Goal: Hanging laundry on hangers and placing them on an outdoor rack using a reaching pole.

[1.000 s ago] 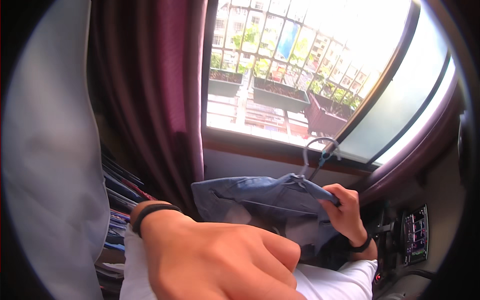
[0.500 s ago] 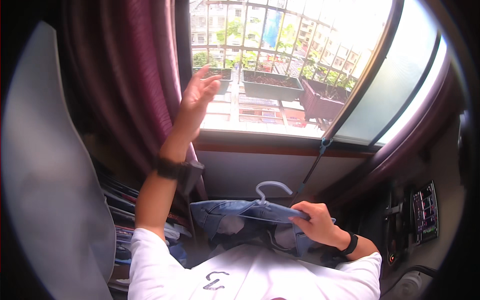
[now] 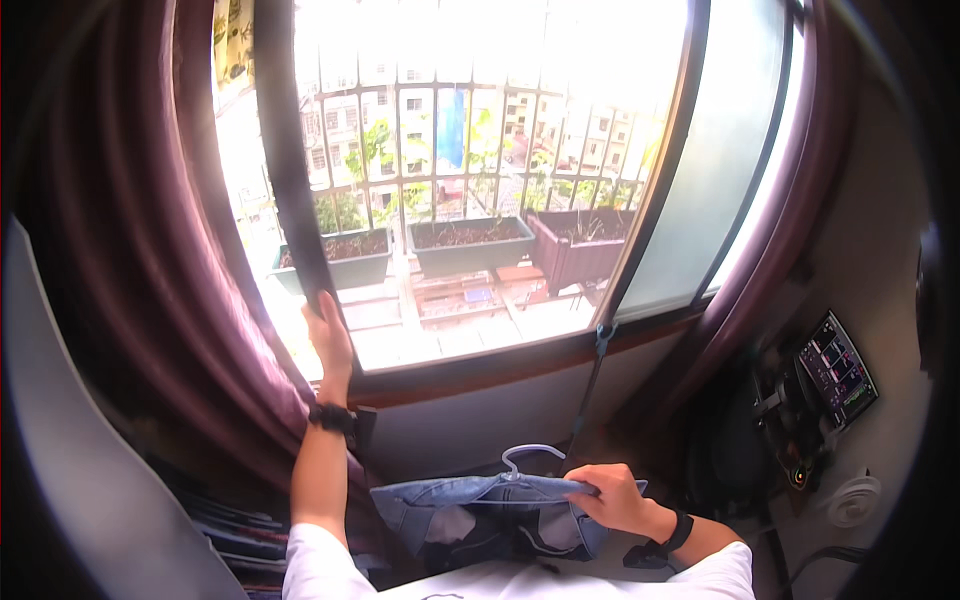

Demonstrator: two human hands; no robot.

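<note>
My left hand (image 3: 330,340) reaches up to the lower end of a dark upright window frame (image 3: 305,190). Its fingers are stretched and spread against the frame, though part of them merges with its dark edge. At chest height, my right hand (image 3: 612,497) is closed on the right end of a blue denim garment (image 3: 440,493), which hangs on a pale clothes hanger (image 3: 515,455). The hanger's hook points upward. Grey patches and dark folds show inside the garment, whose exact kind I cannot tell.
Purple curtains (image 3: 130,250) hang at the left and right of the window. Planters (image 3: 470,245) stand outside behind a metal grille. A pole with a blue fork end (image 3: 602,335) leans below the sill. A lit screen (image 3: 838,365) is at the right; stacked cloth lies lower left.
My left hand has come from in front of the window opening down to the frame. More of the window's left side shows. My right hand keeps its hold on the garment.
</note>
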